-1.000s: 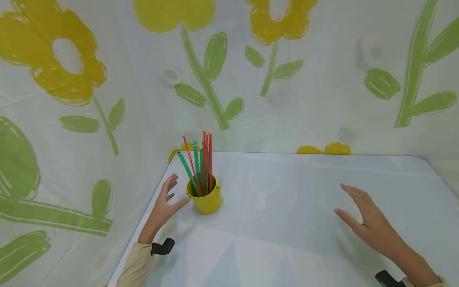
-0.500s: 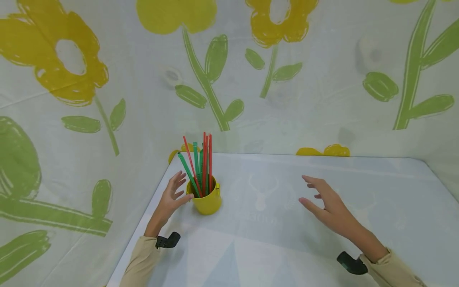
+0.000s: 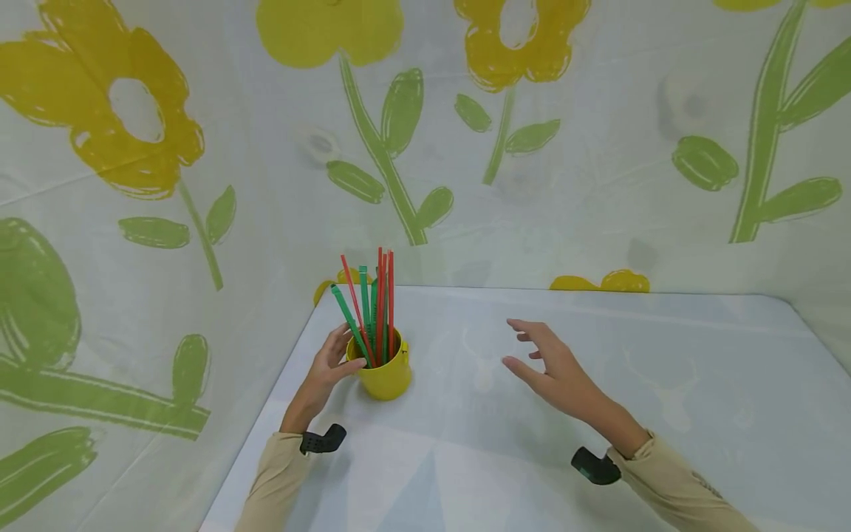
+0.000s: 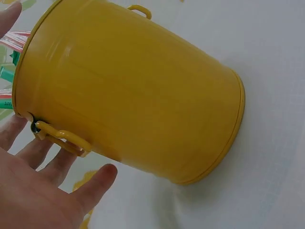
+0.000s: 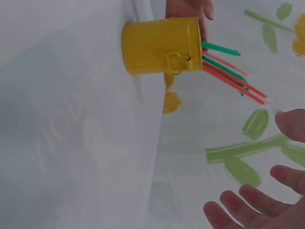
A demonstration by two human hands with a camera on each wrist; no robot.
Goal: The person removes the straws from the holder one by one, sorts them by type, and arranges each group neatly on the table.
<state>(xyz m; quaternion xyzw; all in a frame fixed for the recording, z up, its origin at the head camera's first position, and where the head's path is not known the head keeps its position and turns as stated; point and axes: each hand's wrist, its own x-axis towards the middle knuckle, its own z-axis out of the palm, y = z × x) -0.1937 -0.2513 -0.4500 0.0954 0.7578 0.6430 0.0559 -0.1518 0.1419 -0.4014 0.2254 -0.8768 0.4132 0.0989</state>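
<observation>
A small yellow bucket (image 3: pixel 384 383) stands upright at the left of the table, with a looped side handle (image 4: pixel 66 138). Out of its mouth lean several long thin red sticks (image 3: pixel 391 295) and green sticks (image 3: pixel 344 307). My left hand (image 3: pixel 326 369) is at the bucket's left side, fingers spread around it with the thumb near the rim. In the left wrist view its fingertips lie close by the side handle. Right of the bucket, my right hand (image 3: pixel 555 369) hovers above the table with fingers loosely extended and nothing in them.
The white table (image 3: pixel 479 436) has faint printed shapes and lettering. A white cloth (image 3: pixel 585 185) with yellow flowers and green leaves hangs behind it and along the left side. Each wrist wears a black camera mount (image 3: pixel 323 439) over a beige sleeve (image 3: pixel 275 473).
My right hand has moved far left across the table towards the bucket. My left hand has edged forward and right, coming up against the bucket's side. The bucket stays in place.
</observation>
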